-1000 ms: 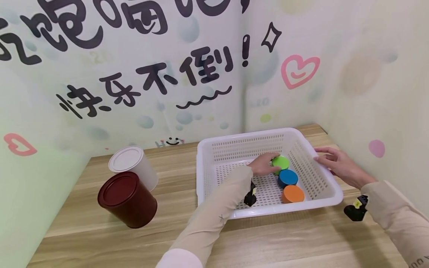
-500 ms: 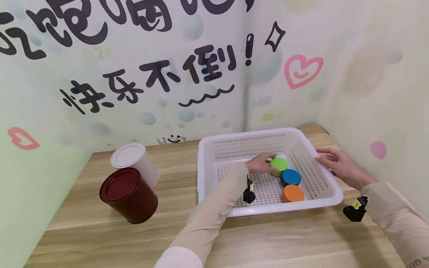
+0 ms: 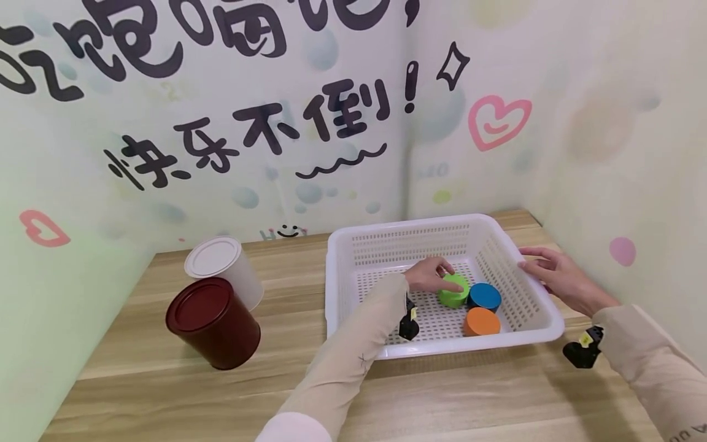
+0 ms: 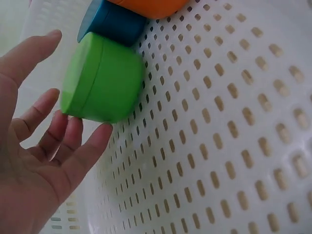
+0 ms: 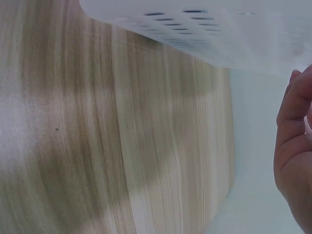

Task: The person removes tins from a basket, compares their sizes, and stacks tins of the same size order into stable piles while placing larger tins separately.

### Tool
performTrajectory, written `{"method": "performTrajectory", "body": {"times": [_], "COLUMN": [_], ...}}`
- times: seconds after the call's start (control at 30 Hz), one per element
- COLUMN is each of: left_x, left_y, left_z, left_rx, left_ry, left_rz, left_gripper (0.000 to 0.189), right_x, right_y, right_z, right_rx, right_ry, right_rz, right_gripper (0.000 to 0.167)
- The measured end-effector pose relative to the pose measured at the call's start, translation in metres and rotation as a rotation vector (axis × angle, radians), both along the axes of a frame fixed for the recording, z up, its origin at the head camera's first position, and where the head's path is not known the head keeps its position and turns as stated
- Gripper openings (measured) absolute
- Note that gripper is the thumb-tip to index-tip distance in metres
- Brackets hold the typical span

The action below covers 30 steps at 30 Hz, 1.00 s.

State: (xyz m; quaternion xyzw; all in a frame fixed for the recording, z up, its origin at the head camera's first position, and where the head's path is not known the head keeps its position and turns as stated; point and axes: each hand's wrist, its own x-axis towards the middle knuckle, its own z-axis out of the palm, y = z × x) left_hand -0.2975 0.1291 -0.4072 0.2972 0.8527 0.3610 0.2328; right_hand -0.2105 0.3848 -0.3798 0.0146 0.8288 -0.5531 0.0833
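A green round lidded jar [image 3: 454,291] stands inside the white plastic basket [image 3: 397,351]. Around its lid reaches my left hand [image 3: 431,274]; in the left wrist view its fingertips [image 4: 100,135] are right at the jar's side, while the thumb [image 4: 41,46] is apart from it. Beside the green jar is a similar blue jar [image 3: 484,297], and nearer the front stands an orange one [image 3: 482,321]. My right hand [image 3: 566,279] holds the basket's right rim, thumb over the edge and fingers outside; the right wrist view catches only its bent fingers [image 5: 292,117].
On the left of the wooden table [image 3: 298,393] stand a dark red can [image 3: 221,325] and, behind it, a white can [image 3: 243,276]. A printed wall cloth [image 3: 342,196] closes off the back and sides.
The green jar has shifted left and toward the front with my left hand, and the blue jar slightly right. My left thumb has come off the green jar. The right hand stays at the rim.
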Motion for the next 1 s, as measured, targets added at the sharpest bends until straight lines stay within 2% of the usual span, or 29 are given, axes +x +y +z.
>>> {"method": "performTrajectory", "body": {"times": [0.07, 0.13, 0.3, 0.37, 0.57, 0.67, 0.8, 0.97, 1.0], "left_x": [0.0, 0.0, 0.001, 0.001, 0.0, -0.002, -0.004, -0.006, -0.007], "left_y": [-0.002, -0.004, -0.007, -0.007, -0.012, -0.017, -0.033, -0.07, -0.079], "left_z": [0.001, 0.002, 0.003, 0.001, 0.004, 0.016, 0.043, 0.08, 0.086], "left_rx": [-0.023, -0.03, -0.084, -0.113, -0.13, -0.085, 0.025, 0.171, 0.197], "left_ry": [0.007, 0.007, 0.009, 0.016, 0.05, 0.06, 0.06, 0.022, 0.02], "left_rz": [0.018, 0.004, -0.117, -0.143, -0.126, -0.097, -0.055, 0.019, 0.038], "left_gripper": [0.041, 0.044, 0.059, 0.062, 0.061, 0.061, 0.059, 0.059, 0.059], "right_x": [-0.001, -0.003, -0.004, -0.004, -0.005, -0.005, -0.004, -0.002, -0.001], "right_y": [-0.001, -0.002, -0.005, -0.006, -0.008, -0.007, -0.004, -0.002, -0.002], "right_z": [0.001, 0.002, 0.004, 0.005, 0.003, 0.003, 0.003, 0.0, -0.001], "right_rx": [0.007, 0.014, 0.02, 0.018, -0.001, -0.009, -0.015, -0.004, -0.007], "right_ry": [0.002, 0.008, 0.011, 0.008, 0.005, 0.005, 0.014, 0.0, -0.004], "right_rz": [0.001, 0.002, 0.001, 0.004, 0.009, 0.006, -0.001, -0.009, -0.013], "right_gripper": [0.06, 0.06, 0.062, 0.062, 0.06, 0.055, 0.053, 0.059, 0.056]}}
